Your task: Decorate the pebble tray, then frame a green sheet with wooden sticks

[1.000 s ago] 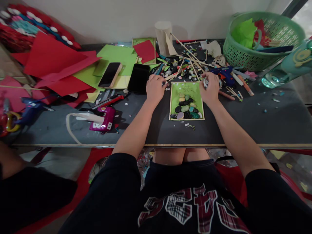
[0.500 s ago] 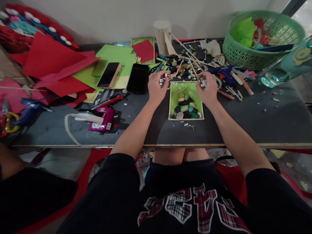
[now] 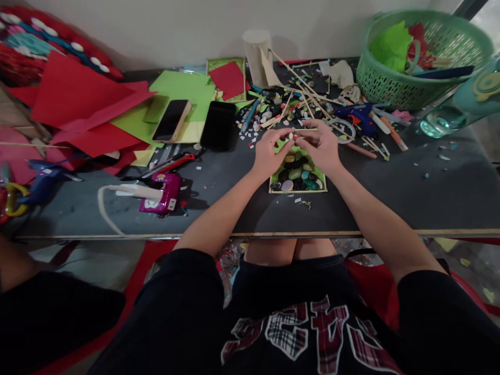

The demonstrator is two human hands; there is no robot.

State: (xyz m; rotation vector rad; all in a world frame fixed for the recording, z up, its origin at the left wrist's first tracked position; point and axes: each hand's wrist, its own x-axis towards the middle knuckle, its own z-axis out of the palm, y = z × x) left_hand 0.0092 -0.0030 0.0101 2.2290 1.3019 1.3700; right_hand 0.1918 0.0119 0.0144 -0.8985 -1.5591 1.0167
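My left hand and my right hand meet over the top of a small green panel with a thin pale stick frame. My left thumb and fingers are closed on a small white piece. The right fingers are pinched against it from the other side, with a bit of red showing between them. Whether these are pebbles or chips is too small to tell. Several smooth stones, black, green, yellow and pale, cover the lower part of the panel. My hands hide its upper edge.
Behind my hands lie loose pebbles, paper scraps and thin sticks. To the right are a blue glue gun, a green basket and a bottle. Leftward are two phones, a purple power adapter and red sheets.
Both hands have come inward from either side of the green panel, and their fingertips now meet above its top. My left hand has brought a small white piece with it.
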